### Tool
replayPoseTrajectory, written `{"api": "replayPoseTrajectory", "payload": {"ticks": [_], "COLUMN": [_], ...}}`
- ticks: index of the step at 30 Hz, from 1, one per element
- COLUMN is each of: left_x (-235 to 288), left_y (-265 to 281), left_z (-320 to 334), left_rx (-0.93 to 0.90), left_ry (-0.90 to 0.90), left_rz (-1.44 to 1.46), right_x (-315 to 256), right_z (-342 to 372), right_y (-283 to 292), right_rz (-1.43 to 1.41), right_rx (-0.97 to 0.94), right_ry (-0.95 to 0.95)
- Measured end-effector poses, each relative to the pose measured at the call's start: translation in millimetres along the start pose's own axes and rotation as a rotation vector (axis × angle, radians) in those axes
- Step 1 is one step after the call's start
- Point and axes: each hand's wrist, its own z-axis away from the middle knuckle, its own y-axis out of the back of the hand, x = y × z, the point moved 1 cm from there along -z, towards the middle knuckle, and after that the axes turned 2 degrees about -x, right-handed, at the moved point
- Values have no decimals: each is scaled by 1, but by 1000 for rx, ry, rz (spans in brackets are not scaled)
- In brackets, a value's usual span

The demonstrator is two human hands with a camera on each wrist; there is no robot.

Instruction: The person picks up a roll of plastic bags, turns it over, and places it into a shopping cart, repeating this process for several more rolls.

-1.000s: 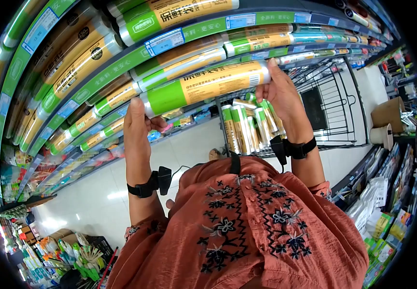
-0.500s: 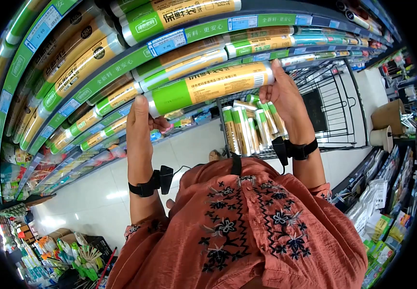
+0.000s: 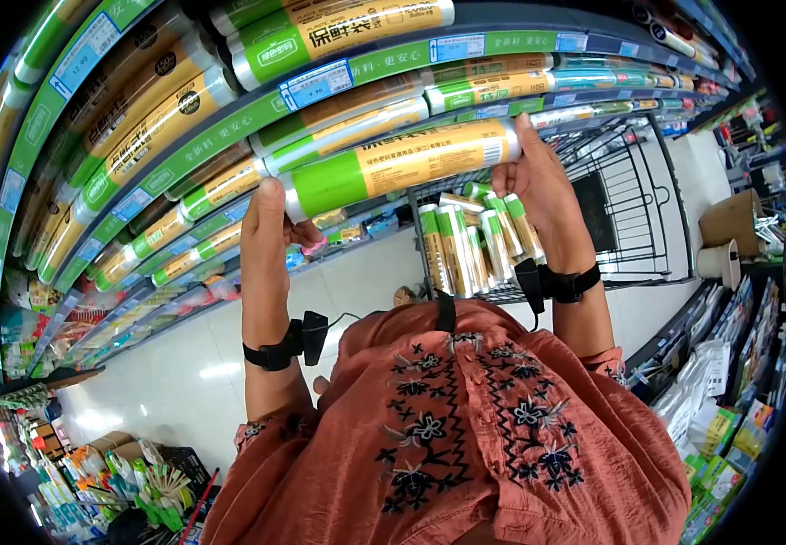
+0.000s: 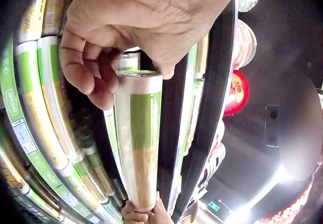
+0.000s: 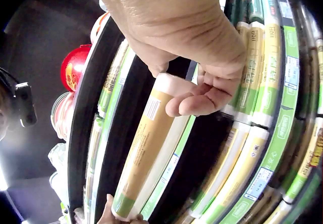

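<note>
A long roll of plastic bags [image 3: 402, 163], green at one end and yellow with printing along the rest, is held level by its two ends in front of the shelf. The left hand [image 3: 268, 227] grips the green end, thumb on the near side and fingers curled behind. At the yellow end, beside a barcode, the right hand [image 3: 538, 177] pinches the roll between thumb and fingers. In the left wrist view the roll [image 4: 141, 143] stretches away from the left hand toward the right. The right wrist view shows fingertips [image 5: 189, 105] against the roll's pale end.
Shelves with green label strips [image 3: 393, 56] hold similar rolls [image 3: 343, 27] above and behind the held one. Beyond the right forearm stands a wire shopping cart [image 3: 638, 204], with several rolls [image 3: 466, 241] in it. A cardboard box [image 3: 734, 218] sits at far right.
The held roll has shifted slightly right and turned a little about its length, so its large lettering shows less. Both hands have kept their hold on its ends.
</note>
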Motion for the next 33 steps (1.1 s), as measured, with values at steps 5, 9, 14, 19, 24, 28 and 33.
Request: {"api": "replayPoseTrajectory", "payload": {"ticks": [5, 9, 14, 19, 24, 28, 33], "left_x": [1, 1, -1, 25, 58, 75, 107], "left_y": [-2, -3, 0, -1, -10, -7, -9], "left_z": [1, 3, 1, -3, -8, -38, -75], "left_rx": [19, 36, 14, 51, 146, 209, 221], "left_ry": [23, 43, -40, -156, -271, -387, -489], "left_rz": [-9, -12, -14, -63, -118, -164, -282], "right_x": [3, 2, 2, -34, -61, -89, -123], "right_z": [0, 2, 0, 1, -13, -40, -84], "right_y": [3, 3, 7, 0, -8, -18, -35], "right_rz": [3, 19, -34, -33, 38, 188, 402], "right_rx": [9, 27, -2, -51, -69, -74, -22], "right_ry": [-21, -41, 2, 90, 230, 372, 519]}}
